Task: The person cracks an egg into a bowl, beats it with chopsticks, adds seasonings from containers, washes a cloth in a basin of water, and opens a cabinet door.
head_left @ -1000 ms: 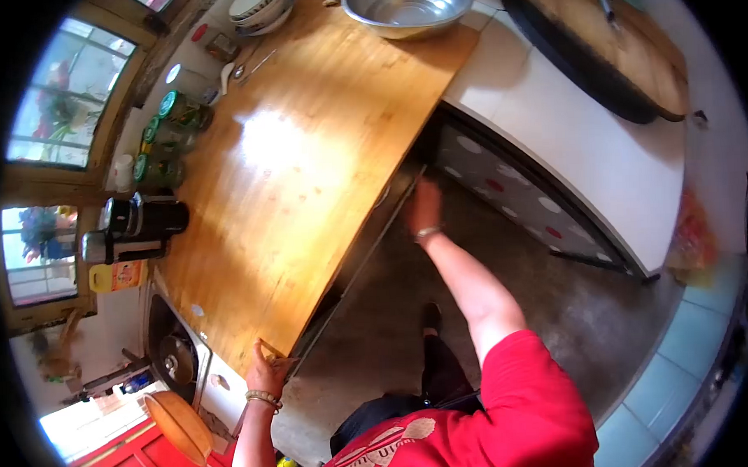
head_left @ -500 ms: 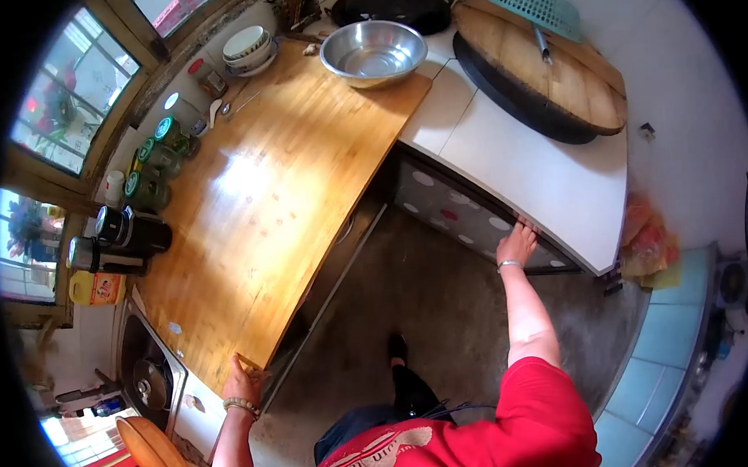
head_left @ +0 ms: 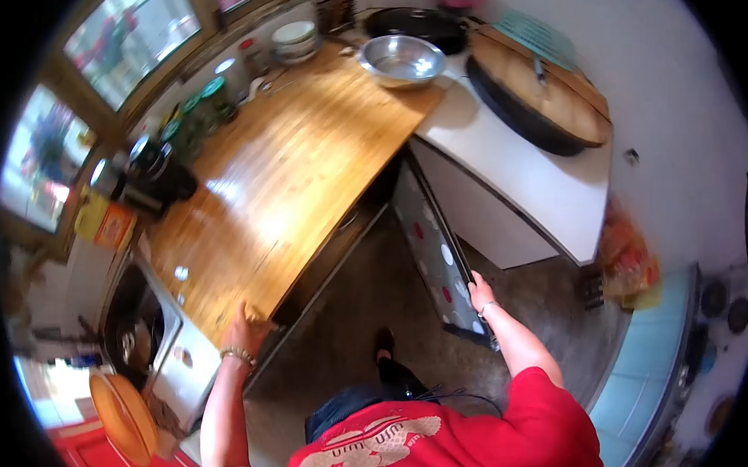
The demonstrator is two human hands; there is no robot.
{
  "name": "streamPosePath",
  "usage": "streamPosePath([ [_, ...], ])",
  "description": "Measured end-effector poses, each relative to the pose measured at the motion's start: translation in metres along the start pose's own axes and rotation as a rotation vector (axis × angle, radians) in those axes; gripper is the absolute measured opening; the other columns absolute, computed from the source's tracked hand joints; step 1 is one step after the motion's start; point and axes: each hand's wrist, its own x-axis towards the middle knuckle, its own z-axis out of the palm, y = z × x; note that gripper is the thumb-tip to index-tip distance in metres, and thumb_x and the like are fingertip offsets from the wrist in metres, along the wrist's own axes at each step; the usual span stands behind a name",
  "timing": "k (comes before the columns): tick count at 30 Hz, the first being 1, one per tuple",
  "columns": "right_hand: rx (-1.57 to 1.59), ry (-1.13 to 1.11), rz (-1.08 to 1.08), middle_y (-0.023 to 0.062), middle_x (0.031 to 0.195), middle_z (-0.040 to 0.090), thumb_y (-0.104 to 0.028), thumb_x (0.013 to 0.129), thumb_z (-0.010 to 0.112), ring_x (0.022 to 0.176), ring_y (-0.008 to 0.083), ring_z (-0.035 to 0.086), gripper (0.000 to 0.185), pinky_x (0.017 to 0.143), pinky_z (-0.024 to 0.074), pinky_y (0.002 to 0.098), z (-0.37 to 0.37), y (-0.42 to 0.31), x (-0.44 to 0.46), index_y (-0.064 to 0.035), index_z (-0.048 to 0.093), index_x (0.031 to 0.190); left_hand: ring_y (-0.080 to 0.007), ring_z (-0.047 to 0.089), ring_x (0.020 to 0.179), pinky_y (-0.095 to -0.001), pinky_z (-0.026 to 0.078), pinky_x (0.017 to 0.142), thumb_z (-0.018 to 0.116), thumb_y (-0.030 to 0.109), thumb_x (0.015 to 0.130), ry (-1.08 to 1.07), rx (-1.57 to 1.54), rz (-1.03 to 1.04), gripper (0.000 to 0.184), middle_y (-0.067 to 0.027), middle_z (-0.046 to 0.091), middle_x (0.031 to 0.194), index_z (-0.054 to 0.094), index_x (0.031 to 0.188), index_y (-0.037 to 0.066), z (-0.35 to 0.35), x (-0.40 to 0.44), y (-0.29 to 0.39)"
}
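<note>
My right hand (head_left: 481, 292) grips the outer edge of a dark-framed cabinet door (head_left: 428, 248) with red and white dots, which stands swung out from under the white counter (head_left: 520, 175). My left hand (head_left: 247, 327) rests at the near corner of the wooden worktop (head_left: 281, 171), its fingers apart on the board. Below the worktop's front edge, another dark door or panel (head_left: 321, 264) stands ajar. A metal bowl (head_left: 401, 61) sits at the worktop's far end.
A sink (head_left: 134, 324) lies at the left, with an orange basin (head_left: 123, 419) below it. Jars (head_left: 214, 99) and dark flasks (head_left: 159, 168) line the window side. A round wooden board (head_left: 538, 88) lies on a black pan (head_left: 518, 117). A red bag (head_left: 626, 245) hangs at right.
My right hand has moved from the panel under the worktop to the dotted door, now swung outward from the white counter. My left hand has stayed at the worktop corner.
</note>
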Motion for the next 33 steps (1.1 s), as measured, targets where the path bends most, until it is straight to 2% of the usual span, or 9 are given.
streamPosePath([
  [7,-0.001,-0.446,-0.102,0.0179,0.106,0.055,-0.019,0.079,0.050,0.095,0.0292,0.055,0.035,0.082,0.0437,0.0354,0.099,0.002,-0.008,0.0034,0.047,0.105,-0.0112,0.058,0.071,-0.0247,0.046,0.061,0.059,0.018,0.080,-0.173,-0.928,-0.113,0.021,-0.0050,0.062,0.079,0.054,0.089,0.000,-0.006,-0.121,-0.057],
  [12,0.372,-0.746,0.313,0.0097,0.068,0.056,-0.004,0.069,0.057,0.063,0.0207,0.057,0.011,0.057,0.0488,0.0338,0.132,-0.140,-0.033,-0.0032,0.050,0.077,-0.0084,0.053,0.057,-0.0186,0.036,0.044,0.042,0.027,0.091,-0.045,-1.194,-0.282,0.041,-0.0137,0.063,0.091,0.035,0.126,0.009,0.049,-0.227,-0.148],
  [19,0.801,-0.903,0.433,0.0106,0.076,0.059,-0.012,0.077,0.057,0.069,0.0264,0.058,0.010,0.069,0.0493,0.0403,0.275,-0.250,0.015,-0.0038,0.055,0.082,-0.0098,0.042,0.043,-0.0254,0.032,0.032,0.023,0.041,0.092,0.159,-1.816,-1.044,0.045,-0.0075,0.057,0.073,0.049,0.115,0.012,0.130,-0.391,-0.182],
  [21,1.105,-0.905,0.473,0.0075,0.085,0.061,-0.020,0.079,0.059,0.078,0.0237,0.059,0.018,0.071,0.0491,0.0403,0.298,-0.271,0.029,-0.0074,0.056,0.091,-0.0125,0.050,0.051,-0.0248,0.039,0.041,0.019,0.042,0.092,0.188,-2.062,-0.864,0.052,-0.0085,0.061,0.084,0.054,0.111,0.009,0.165,-0.430,-0.176],
  [24,1.102,-1.044,-0.061,0.0030,0.099,0.061,-0.032,0.078,0.061,0.091,0.0210,0.057,0.033,0.075,0.0489,0.0387,0.297,-0.289,0.020,-0.0136,0.055,0.105,-0.0207,0.055,0.088,-0.0281,0.043,0.077,0.019,0.038,0.091,0.396,-1.443,-1.094,0.051,-0.0091,0.057,0.108,0.046,0.121,0.007,0.182,-0.446,-0.138],
  [26,1.073,-1.194,0.157,0.0032,0.097,0.061,-0.029,0.079,0.060,0.092,0.0211,0.057,0.029,0.075,0.0489,0.0379,0.266,-0.312,-0.005,-0.0118,0.056,0.102,-0.0254,0.047,0.108,-0.0317,0.031,0.096,0.021,0.034,0.091,0.386,-0.943,-1.116,0.050,-0.0104,0.050,0.119,0.037,0.128,0.004,0.173,-0.437,-0.114],
  [27,1.029,-1.218,0.164,0.0032,0.097,0.061,-0.029,0.079,0.060,0.092,0.0211,0.057,0.029,0.075,0.0489,0.0379,0.271,-0.309,0.002,-0.0118,0.056,0.102,-0.0171,0.056,0.080,-0.0302,0.047,0.070,0.032,0.031,0.092,0.306,-1.229,-1.228,0.039,-0.0064,0.057,0.098,0.043,0.123,0.011,0.230,-0.464,-0.140],
  [29,0.920,-1.261,0.389,0.0053,0.090,0.061,-0.019,0.080,0.057,0.089,0.0236,0.059,0.017,0.074,0.0486,0.0393,0.282,-0.287,0.043,-0.0101,0.056,0.095,-0.0172,0.051,0.101,-0.0287,0.042,0.085,0.032,0.051,0.088,0.615,-1.955,-1.121,0.058,-0.0089,0.053,0.114,0.043,0.123,0.006,0.230,-0.459,-0.134],
  [33,0.477,-0.906,0.326,0.0113,0.082,0.059,-0.002,0.076,0.046,0.081,0.0289,0.061,0.012,0.070,0.0486,0.0402,0.269,-0.273,0.052,-0.0048,0.052,0.085,-0.0163,0.047,0.108,-0.0297,0.038,0.091,0.033,0.033,0.093,0.942,-1.675,-0.895,0.048,-0.0051,0.046,0.123,0.030,0.131,0.003,0.221,-0.451,-0.120],
])
